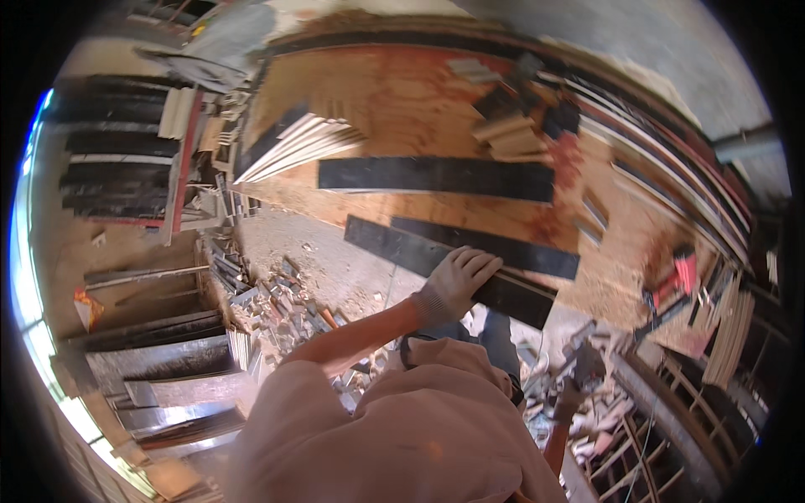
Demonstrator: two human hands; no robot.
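Observation:
My left hand (pixel 457 281), in a pale glove, grips a long black board (pixel 394 248) near its middle, with the fingers over the far edge. This board lies at a slant along the near edge of the worktable, partly across a second black board (pixel 511 249). A third black board (pixel 436 178) lies flat farther back. Low on the right, my gloved right hand (pixel 570 401) is beside my body, above the scrap pile. It appears closed on a dark board offcut (pixel 589 366); blur hides the fingers.
The wooden worktable (pixel 402 92) carries fanned pale strips (pixel 306 149), board offcuts (pixel 511 134) and a red-handled tool (pixel 677 272). Long strips line its right edge. Scraps (pixel 289 293) heap on the floor near left, and a scrap pile (pixel 599 419) lies near right. Stacked boards (pixel 117 151) stand left.

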